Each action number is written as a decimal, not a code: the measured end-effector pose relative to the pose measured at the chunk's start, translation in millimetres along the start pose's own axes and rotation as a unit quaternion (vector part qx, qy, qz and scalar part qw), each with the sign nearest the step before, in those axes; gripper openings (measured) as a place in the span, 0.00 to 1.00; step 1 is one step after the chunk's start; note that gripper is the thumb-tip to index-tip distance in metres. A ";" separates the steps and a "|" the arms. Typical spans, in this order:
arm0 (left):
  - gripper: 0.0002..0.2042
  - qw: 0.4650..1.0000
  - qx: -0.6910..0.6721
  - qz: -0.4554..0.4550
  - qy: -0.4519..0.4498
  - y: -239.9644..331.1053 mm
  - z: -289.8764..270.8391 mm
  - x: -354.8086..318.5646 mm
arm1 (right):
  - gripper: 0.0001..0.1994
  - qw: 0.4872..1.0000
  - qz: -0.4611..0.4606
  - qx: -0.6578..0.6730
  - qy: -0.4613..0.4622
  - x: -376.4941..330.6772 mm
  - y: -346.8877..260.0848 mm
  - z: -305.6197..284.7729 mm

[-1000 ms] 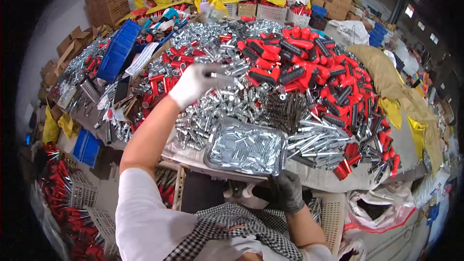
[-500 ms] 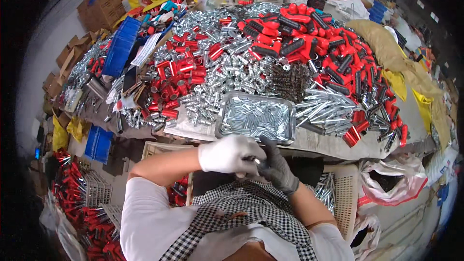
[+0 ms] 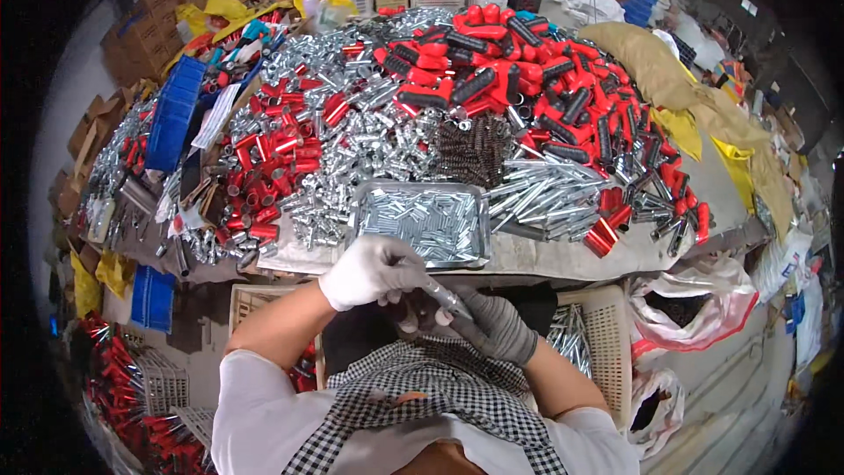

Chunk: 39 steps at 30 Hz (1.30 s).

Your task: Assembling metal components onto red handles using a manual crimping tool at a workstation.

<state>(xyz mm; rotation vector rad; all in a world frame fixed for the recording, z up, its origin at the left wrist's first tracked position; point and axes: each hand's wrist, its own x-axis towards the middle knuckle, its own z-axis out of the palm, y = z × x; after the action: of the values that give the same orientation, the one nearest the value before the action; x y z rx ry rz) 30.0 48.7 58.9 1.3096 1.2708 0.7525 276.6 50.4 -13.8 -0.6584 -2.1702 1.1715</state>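
In front of my apron a short silver metal tube point(image 3: 449, 299) slants between my hands. My right hand point(image 3: 503, 327), in a dark grey glove, is closed round its lower end. The white-gloved left hand point(image 3: 374, 273) has its fingers bent together at the upper end, pinching it; the fingertips are partly hidden. Just beyond the left hand, on the table edge, stands a metal tray point(image 3: 485, 246) full of small silver pins point(image 3: 422, 215).
Behind the tray are heaped silver fittings point(image 3: 378, 136), red tubes point(image 3: 264, 154), dark springs point(image 3: 470, 151), silver rods point(image 3: 549, 198) and red-and-black handles point(image 3: 571, 97). A cream basket point(image 3: 607, 343) with rods is at my right, near a white sack point(image 3: 694, 303). Blue bins point(image 3: 176, 114) stand left.
The view has shifted, so the table's things appear further left. My hands have moved slightly apart and lower, and more of the metal tube shows between them.
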 end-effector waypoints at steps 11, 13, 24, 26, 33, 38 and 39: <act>0.16 0.989 0.135 0.063 -0.009 -8.8 5.6 38.5 | 0.21 0.998 0.006 -0.015 0.065 -7.4 29.2 -6.0; 0.17 0.984 0.155 0.081 -0.016 -7.8 7.9 47.0 | 0.20 0.994 0.007 0.002 0.105 -11.9 42.3 -1.8; 0.11 0.940 0.255 0.215 -0.078 -3.6 27.1 70.0 | 0.20 0.955 0.116 0.188 0.196 -28.2 44.4 -20.3; 0.15 0.855 0.385 0.346 -0.026 -4.6 43.6 67.6 | 0.18 0.979 0.116 0.045 0.161 -31.7 38.0 -35.6; 0.10 0.793 0.554 0.207 -0.145 14.1 122.2 57.1 | 0.18 0.971 0.138 0.079 0.178 -51.7 43.9 -33.5; 0.07 0.762 0.521 0.337 -0.186 -5.9 136.4 70.9 | 0.19 0.960 0.187 0.042 0.205 -85.7 51.8 -24.4; 0.07 0.758 0.507 0.366 -0.188 -8.1 142.2 74.1 | 0.20 0.958 0.165 0.091 0.215 -97.7 55.6 -23.9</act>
<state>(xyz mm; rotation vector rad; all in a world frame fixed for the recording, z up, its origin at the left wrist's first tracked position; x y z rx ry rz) 178.6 79.0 6.4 2.7887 0.7644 0.1956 370.6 27.3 -75.9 -1.1094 -1.6080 1.2374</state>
